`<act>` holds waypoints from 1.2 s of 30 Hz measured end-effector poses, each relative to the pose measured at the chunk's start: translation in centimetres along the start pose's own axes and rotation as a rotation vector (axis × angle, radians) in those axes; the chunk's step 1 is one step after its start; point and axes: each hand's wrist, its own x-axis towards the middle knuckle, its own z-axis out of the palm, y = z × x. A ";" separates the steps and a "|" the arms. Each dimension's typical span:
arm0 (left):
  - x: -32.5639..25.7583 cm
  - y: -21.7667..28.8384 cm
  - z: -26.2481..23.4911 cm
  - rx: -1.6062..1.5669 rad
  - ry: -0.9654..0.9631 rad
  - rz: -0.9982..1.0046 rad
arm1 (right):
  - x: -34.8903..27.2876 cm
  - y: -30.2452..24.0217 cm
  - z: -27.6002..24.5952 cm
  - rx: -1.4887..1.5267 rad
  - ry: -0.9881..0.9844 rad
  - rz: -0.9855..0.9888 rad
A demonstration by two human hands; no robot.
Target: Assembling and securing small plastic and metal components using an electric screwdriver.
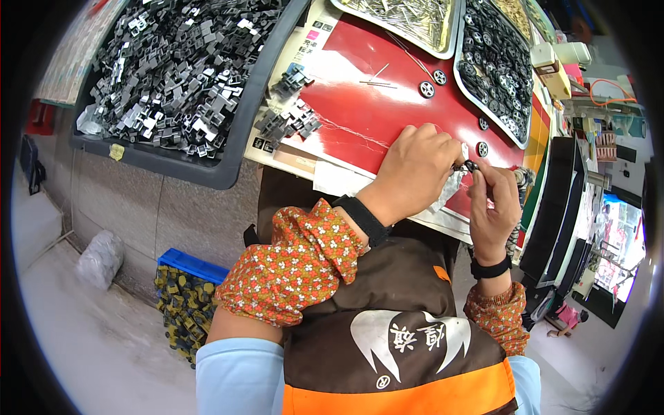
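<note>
My left hand (422,166) is closed in a pinch over the near right part of the red work surface (346,76). My right hand (496,204) meets it fingertip to fingertip, thumb and forefinger closed on a small black part (472,166). That part is too small and covered to name; whatever sits in the left fingertips is mostly hidden. Just beyond the fingers lie loose black wheels with silvery spokes (482,149). Two more wheels (427,89) and several thin metal pins (378,84) rest farther back. Grey plastic parts (290,121) are heaped at the left.
A large black bin (238,149) of grey and black plastic parts stands at the left. At the back are a tray of metal pins (408,17) and a tray of black wheels (494,66). A blue crate (190,265) with yellow and dark parts sits low at left.
</note>
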 end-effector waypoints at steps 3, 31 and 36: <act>0.0 0.0 0.0 0.007 -0.013 0.002 | -0.4 -0.1 -0.2 0.006 -0.023 0.033; 0.3 0.1 0.1 0.051 -0.022 0.010 | -0.2 -0.7 -0.7 -0.453 -0.106 -0.377; 0.3 0.1 -0.1 0.064 -0.017 0.016 | 0.0 -1.0 -0.3 -0.419 -0.107 -0.369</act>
